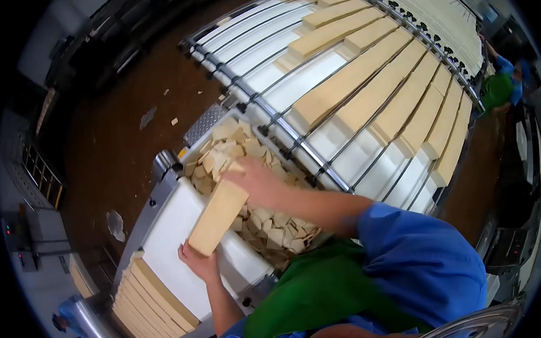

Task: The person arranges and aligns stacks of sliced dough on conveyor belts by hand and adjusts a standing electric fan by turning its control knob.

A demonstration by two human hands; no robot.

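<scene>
Between my two hands is a pale tan block of what look like thin stacked wafers (pixel 219 214), tilted above the near edge of a white conveyor belt (pixel 170 228) and a bin. My right hand (pixel 256 182) grips its upper end, fingers wrapped over it. My left hand (pixel 199 261) holds the lower end, with the thumb and fingers around the corner. Beneath my right arm, the bin is full of broken flat wafer pieces (pixel 277 226). Further down the belt lies a row of similar tan blocks (pixel 156 300), packed side by side.
A wide white slatted table (pixel 268 87) with metal rails carries long rows of tan blocks (pixel 389 83). A metal roller end (pixel 167 162) juts out by the bin. Scraps lie on the brown floor (pixel 111 150). Another person in a green apron (pixel 497 88) stands at the far right.
</scene>
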